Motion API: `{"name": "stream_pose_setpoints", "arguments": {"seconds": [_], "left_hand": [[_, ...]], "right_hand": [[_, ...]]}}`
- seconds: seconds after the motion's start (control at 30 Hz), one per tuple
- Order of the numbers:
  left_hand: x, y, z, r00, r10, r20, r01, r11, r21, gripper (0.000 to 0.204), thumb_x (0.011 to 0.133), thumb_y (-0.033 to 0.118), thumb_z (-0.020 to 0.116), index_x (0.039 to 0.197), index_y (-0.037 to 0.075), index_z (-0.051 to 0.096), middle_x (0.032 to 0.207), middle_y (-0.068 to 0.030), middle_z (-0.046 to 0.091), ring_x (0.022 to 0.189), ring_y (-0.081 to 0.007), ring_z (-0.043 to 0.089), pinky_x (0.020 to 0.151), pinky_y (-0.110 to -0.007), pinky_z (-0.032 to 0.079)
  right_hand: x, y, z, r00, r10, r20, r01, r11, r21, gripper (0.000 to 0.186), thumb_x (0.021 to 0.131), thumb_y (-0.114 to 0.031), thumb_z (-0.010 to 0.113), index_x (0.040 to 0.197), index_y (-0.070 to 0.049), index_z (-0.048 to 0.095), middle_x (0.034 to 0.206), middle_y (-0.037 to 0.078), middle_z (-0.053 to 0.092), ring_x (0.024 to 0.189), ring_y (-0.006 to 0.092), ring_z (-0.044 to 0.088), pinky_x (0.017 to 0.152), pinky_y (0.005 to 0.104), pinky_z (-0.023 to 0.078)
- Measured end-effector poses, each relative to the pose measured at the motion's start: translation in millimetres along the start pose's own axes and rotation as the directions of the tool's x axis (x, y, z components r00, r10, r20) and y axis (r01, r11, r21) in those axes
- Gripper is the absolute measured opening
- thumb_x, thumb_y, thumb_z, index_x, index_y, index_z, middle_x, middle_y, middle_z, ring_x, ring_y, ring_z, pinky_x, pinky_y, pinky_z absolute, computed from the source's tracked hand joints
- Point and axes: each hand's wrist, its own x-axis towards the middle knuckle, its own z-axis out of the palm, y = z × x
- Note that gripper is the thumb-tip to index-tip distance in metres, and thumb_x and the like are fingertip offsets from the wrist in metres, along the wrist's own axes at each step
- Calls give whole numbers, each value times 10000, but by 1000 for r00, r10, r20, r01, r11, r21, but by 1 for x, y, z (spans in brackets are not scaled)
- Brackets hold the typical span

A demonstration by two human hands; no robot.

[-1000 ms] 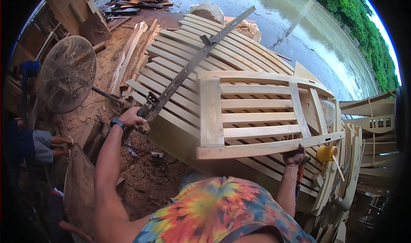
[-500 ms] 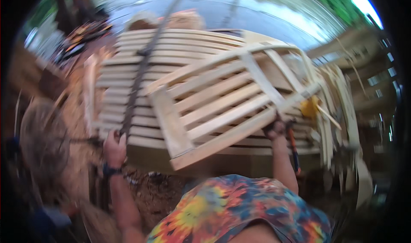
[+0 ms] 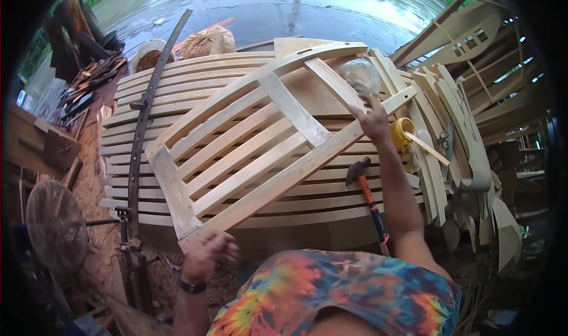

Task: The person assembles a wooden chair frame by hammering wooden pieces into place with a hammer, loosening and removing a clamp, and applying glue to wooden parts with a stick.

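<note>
A slatted pale-wood frame (image 3: 303, 161) with a curved upper rail lies slantwise over a row of wooden slats. My right hand (image 3: 374, 120) is closed on its near rail, close to the right-hand end where a crosspiece meets it. By the frame's lower left corner is my left hand (image 3: 207, 254), its fingers loosely bent and apart; whether they touch the wood I cannot tell. A hammer (image 3: 367, 199) with an orange and dark blue handle rests on the slats, left of my right forearm. A yellow container (image 3: 403, 136) with a wooden stick in it stands beyond that forearm.
A long dark metal bar clamp (image 3: 142, 123) spans the slats (image 3: 127, 136) at left. A round wire-caged fan (image 3: 57, 227) stands lower left. Loose curved boards (image 3: 455, 132) pile at right. A clear plastic bag (image 3: 360, 76) and a tan sack (image 3: 207, 42) lie at the far side.
My left hand has let go of the bar clamp and moved right to the frame's near corner. My right hand has gone farther along the rail, away from the hammer.
</note>
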Motion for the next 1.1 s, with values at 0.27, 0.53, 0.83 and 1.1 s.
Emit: {"name": "stream_pose_setpoints", "arguments": {"seconds": [0.27, 0.53, 0.83, 1.1], "left_hand": [[96, -71, 102, 990, -49, 129, 129, 662, -739, 521, 1021, 457, 530, 1349, 53, 491, 1273, -195, 617, 1175, -334, 616, 967, -477, 532], [133, -72, 125, 949, 87, -302, -307, 465, -831, 628, 867, 396, 750, 1333, 51, 507, 1269, -156, 586, 1184, -348, 569, 1025, -543, 470], [112, -7, 125, 948, 307, -89, -238, 492, -837, 451, 939, 418, 637, 1224, 70, 607, 1175, -137, 669, 1152, -300, 608, 1024, -493, 463], [169, 149, 102, 360, 933, -8, -930, 358, -85, 515, 1031, 471, 479, 1337, 63, 557, 1215, -120, 664, 1092, -294, 645, 1073, -439, 444]], "right_hand": [[173, 20, 35, 833, 223, 507, -69, 950, -304, 846, 826, -580, 715, 1407, 6, 529, 1396, 256, 560, 1240, 373, 578, 1081, 442, 417], [209, 1, 61, 677, 414, 608, -459, 884, -91, 844, 705, -495, 792, 1397, -73, 555, 1458, 240, 461, 1281, 356, 498, 1081, 484, 372], [210, -134, -122, 899, 122, 420, -283, 895, 346, 451, 876, -356, 676, 1222, -66, 660, 1176, 127, 639, 1093, 212, 603, 963, 358, 490], [67, -145, -291, 898, -286, 334, -130, 553, 823, 337, 1008, -274, 574, 1223, -23, 637, 1161, 130, 680, 1058, 197, 668, 952, 351, 553]]}}
